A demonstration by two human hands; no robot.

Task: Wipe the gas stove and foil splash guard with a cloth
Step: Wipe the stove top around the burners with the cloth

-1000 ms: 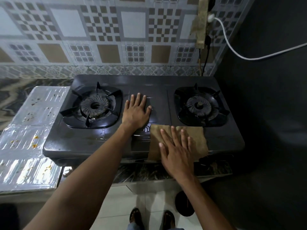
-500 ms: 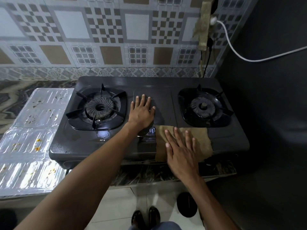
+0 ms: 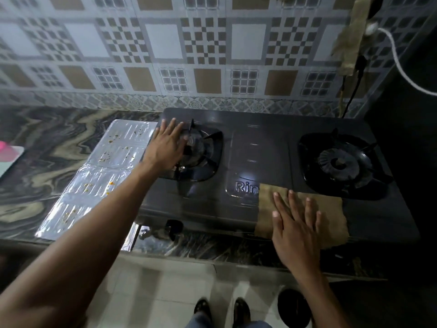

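**Pressing the cloth at the stove's front edge**

Pressing flat with fingers spread and nothing clasped, the right hand (image 3: 295, 229) pins a brown cloth (image 3: 331, 216) to the front right of the gas stove (image 3: 260, 143). The cloth's near edge hangs just over the stove's front lip. Beyond its far edge sits the right burner (image 3: 343, 162); bare stove top runs leftward from it. Farther off, the left hand (image 3: 166, 144) lies open, palm down, on the left burner (image 3: 201, 150), covering its outer side. Just outside that hand the foil splash guard (image 3: 94, 181), speckled with crumbs, lies flat on the marble counter (image 3: 47, 143), touching the stove's left edge. A tiled wall (image 3: 189, 55) closes the back.
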